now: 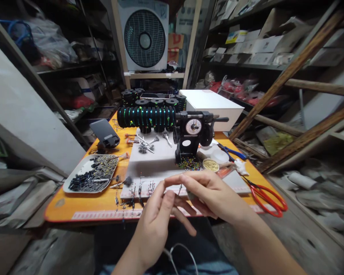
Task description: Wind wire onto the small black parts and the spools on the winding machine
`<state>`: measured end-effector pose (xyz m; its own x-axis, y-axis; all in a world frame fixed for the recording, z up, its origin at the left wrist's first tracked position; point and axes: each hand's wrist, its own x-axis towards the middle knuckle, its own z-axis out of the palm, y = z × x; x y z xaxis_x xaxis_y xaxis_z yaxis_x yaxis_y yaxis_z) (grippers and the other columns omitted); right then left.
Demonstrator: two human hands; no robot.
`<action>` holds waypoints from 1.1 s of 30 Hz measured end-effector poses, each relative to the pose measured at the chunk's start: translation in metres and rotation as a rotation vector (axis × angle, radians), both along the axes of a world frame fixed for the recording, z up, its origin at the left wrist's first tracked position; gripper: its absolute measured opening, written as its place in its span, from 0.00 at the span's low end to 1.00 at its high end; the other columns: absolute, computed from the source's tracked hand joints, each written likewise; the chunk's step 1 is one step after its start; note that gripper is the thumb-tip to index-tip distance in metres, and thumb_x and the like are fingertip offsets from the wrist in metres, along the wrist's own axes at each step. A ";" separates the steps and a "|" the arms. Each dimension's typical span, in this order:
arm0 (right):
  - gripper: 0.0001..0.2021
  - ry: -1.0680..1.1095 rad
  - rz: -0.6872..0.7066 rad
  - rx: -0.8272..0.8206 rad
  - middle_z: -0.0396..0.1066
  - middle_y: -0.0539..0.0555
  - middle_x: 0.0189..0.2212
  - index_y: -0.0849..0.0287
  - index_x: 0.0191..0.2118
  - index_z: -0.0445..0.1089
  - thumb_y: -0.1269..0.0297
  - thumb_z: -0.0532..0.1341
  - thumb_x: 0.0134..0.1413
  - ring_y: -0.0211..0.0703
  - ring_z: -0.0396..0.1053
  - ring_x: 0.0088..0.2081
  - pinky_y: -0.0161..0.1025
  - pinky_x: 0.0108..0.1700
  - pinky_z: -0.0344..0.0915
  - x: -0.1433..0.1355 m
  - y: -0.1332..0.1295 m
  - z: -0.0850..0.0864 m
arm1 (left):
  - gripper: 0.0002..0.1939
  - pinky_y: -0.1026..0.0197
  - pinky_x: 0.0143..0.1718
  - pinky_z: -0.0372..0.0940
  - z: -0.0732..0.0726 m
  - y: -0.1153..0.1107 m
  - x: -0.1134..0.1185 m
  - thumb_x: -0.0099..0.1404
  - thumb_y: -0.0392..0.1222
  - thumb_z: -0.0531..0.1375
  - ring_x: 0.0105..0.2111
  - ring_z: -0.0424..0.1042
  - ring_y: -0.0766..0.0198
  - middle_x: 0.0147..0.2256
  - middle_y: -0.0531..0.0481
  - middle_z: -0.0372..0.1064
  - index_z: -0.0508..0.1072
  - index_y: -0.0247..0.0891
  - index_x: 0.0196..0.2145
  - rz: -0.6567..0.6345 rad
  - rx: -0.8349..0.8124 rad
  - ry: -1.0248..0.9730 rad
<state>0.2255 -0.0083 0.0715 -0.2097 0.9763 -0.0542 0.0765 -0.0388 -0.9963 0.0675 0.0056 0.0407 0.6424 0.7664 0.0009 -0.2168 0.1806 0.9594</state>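
My left hand [156, 219] and my right hand [210, 193] meet over the near edge of the table. The tip of my right index finger touches the left fingers, with the other right fingers curled inward. A small, thin dark piece [180, 190] shows between the hands; what grips it is hidden. My left thumb and index are bent close together, while its lower fingers stretch to the right. Past the hands, several small dark pieces on thin stems [140, 191] stand along the board's edge. Beyond them is a black hand-cranked winder [190, 131] with a dial.
On the left stand a white tray [74, 190] of small dark parts and a phone on a stand [104, 131]. Right are red-handled scissors [271, 202], blue-handled pliers [236, 152] and a gold-bead dish [211, 165]. Black spools [146, 116] and a white box [213, 101] stand behind.
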 end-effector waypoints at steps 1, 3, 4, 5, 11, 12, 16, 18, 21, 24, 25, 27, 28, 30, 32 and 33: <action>0.20 -0.046 -0.019 0.032 0.58 0.43 0.12 0.59 0.47 0.74 0.51 0.54 0.62 0.28 0.52 0.13 0.26 0.14 0.49 0.000 0.000 0.001 | 0.16 0.61 0.28 0.67 0.002 0.003 0.002 0.72 0.47 0.45 0.22 0.75 0.64 0.30 0.49 0.73 0.64 0.37 0.49 0.007 0.027 0.024; 0.18 -0.161 -0.060 0.115 0.63 0.45 0.16 0.57 0.48 0.74 0.53 0.54 0.63 0.29 0.57 0.17 0.27 0.18 0.54 -0.002 0.001 0.002 | 0.14 0.66 0.22 0.63 0.002 0.006 0.005 0.72 0.49 0.46 0.18 0.71 0.68 0.28 0.53 0.71 0.65 0.38 0.46 0.021 0.072 0.065; 0.18 -0.219 -0.072 0.155 0.66 0.47 0.18 0.57 0.48 0.74 0.54 0.54 0.63 0.31 0.60 0.19 0.28 0.21 0.56 -0.002 0.001 0.003 | 0.14 0.67 0.18 0.60 0.000 0.008 0.005 0.72 0.50 0.46 0.16 0.68 0.70 0.26 0.55 0.69 0.65 0.39 0.43 0.031 0.094 0.094; 0.17 -0.267 -0.079 0.187 0.68 0.48 0.20 0.56 0.48 0.74 0.54 0.54 0.64 0.32 0.62 0.21 0.29 0.24 0.58 -0.003 0.001 0.003 | 0.15 0.68 0.16 0.56 -0.001 0.009 0.005 0.71 0.51 0.46 0.14 0.64 0.73 0.24 0.56 0.66 0.65 0.39 0.40 0.048 0.117 0.128; 0.17 -0.010 -0.128 0.051 0.65 0.45 0.15 0.60 0.44 0.74 0.52 0.57 0.60 0.28 0.56 0.14 0.25 0.15 0.50 0.000 0.005 -0.001 | 0.20 0.69 0.15 0.48 -0.009 0.011 0.002 0.71 0.52 0.47 0.12 0.54 0.77 0.18 0.58 0.59 0.64 0.37 0.26 0.104 0.245 0.290; 0.18 0.138 -0.087 -0.036 0.66 0.45 0.15 0.60 0.43 0.73 0.51 0.56 0.60 0.27 0.53 0.11 0.24 0.13 0.47 0.000 0.008 -0.003 | 0.20 0.69 0.14 0.48 -0.011 0.010 0.003 0.71 0.52 0.48 0.12 0.55 0.76 0.18 0.58 0.60 0.65 0.37 0.27 0.099 0.225 0.277; 0.17 0.682 0.009 -0.302 0.71 0.50 0.15 0.60 0.28 0.66 0.50 0.60 0.54 0.29 0.56 0.07 0.25 0.09 0.48 -0.007 0.019 -0.014 | 0.18 0.71 0.12 0.51 -0.024 0.000 0.007 0.70 0.51 0.49 0.11 0.60 0.74 0.18 0.56 0.64 0.66 0.37 0.28 0.079 0.026 0.070; 0.18 0.769 -0.057 -0.319 0.67 0.46 0.12 0.58 0.22 0.59 0.52 0.62 0.52 0.29 0.54 0.06 0.24 0.07 0.46 -0.013 0.024 -0.017 | 0.18 0.73 0.11 0.52 -0.029 -0.007 0.008 0.69 0.51 0.51 0.10 0.60 0.74 0.17 0.55 0.66 0.66 0.36 0.28 0.080 -0.100 -0.066; 0.22 0.805 -0.147 -0.277 0.59 0.41 0.08 0.57 0.19 0.52 0.53 0.63 0.50 0.26 0.50 0.05 0.22 0.07 0.41 -0.019 0.027 -0.016 | 0.19 0.75 0.08 0.52 -0.032 -0.015 0.007 0.68 0.52 0.54 0.09 0.60 0.76 0.17 0.51 0.71 0.67 0.35 0.26 0.061 -0.256 -0.148; 0.23 0.828 -0.193 -0.254 0.57 0.40 0.07 0.57 0.19 0.49 0.54 0.64 0.48 0.25 0.47 0.05 0.21 0.07 0.41 -0.019 0.028 -0.013 | 0.19 0.76 0.09 0.54 -0.036 -0.022 0.005 0.68 0.52 0.54 0.10 0.63 0.75 0.20 0.46 0.75 0.67 0.34 0.26 0.012 -0.362 -0.182; 0.23 0.826 -0.192 -0.257 0.57 0.40 0.07 0.57 0.19 0.49 0.55 0.64 0.48 0.25 0.48 0.05 0.21 0.07 0.41 -0.018 0.028 -0.012 | 0.19 0.76 0.10 0.56 -0.039 -0.024 0.005 0.67 0.52 0.54 0.10 0.65 0.74 0.20 0.45 0.76 0.68 0.34 0.27 0.002 -0.393 -0.217; 0.22 0.816 -0.181 -0.269 0.58 0.41 0.07 0.58 0.19 0.51 0.55 0.65 0.48 0.25 0.48 0.05 0.21 0.07 0.41 -0.016 0.027 -0.011 | 0.18 0.75 0.09 0.57 -0.048 -0.027 0.005 0.67 0.52 0.55 0.11 0.68 0.71 0.20 0.46 0.77 0.69 0.34 0.29 -0.011 -0.446 -0.322; 0.22 0.812 -0.176 -0.275 0.59 0.41 0.07 0.58 0.19 0.52 0.55 0.65 0.48 0.25 0.48 0.05 0.21 0.07 0.41 -0.015 0.027 -0.012 | 0.17 0.75 0.08 0.56 -0.053 -0.028 0.005 0.66 0.52 0.56 0.11 0.68 0.70 0.19 0.46 0.76 0.70 0.34 0.29 -0.025 -0.468 -0.372; 0.22 0.809 -0.176 -0.279 0.58 0.41 0.08 0.58 0.19 0.52 0.55 0.65 0.48 0.25 0.48 0.05 0.21 0.07 0.42 -0.014 0.028 -0.013 | 0.17 0.76 0.07 0.54 -0.061 -0.031 0.005 0.66 0.51 0.56 0.13 0.71 0.67 0.18 0.47 0.76 0.71 0.34 0.30 -0.055 -0.501 -0.441; 0.22 0.807 -0.178 -0.282 0.58 0.41 0.07 0.57 0.19 0.52 0.54 0.65 0.47 0.25 0.48 0.05 0.21 0.07 0.42 -0.015 0.028 -0.014 | 0.16 0.75 0.09 0.56 -0.063 -0.033 0.003 0.66 0.50 0.57 0.16 0.74 0.65 0.16 0.48 0.75 0.71 0.34 0.29 -0.075 -0.525 -0.459; 0.22 0.805 -0.178 -0.284 0.58 0.41 0.07 0.57 0.20 0.52 0.54 0.65 0.47 0.25 0.47 0.05 0.21 0.07 0.41 -0.015 0.029 -0.015 | 0.16 0.74 0.11 0.58 -0.062 -0.034 0.002 0.66 0.50 0.57 0.18 0.76 0.64 0.15 0.49 0.74 0.71 0.34 0.28 -0.078 -0.537 -0.448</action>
<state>0.2106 0.0203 0.0570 -0.1342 0.9702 -0.2016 -0.6778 -0.2383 -0.6955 0.0693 -0.0283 -0.0211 0.7217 0.6866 -0.0879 -0.5371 0.6356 0.5546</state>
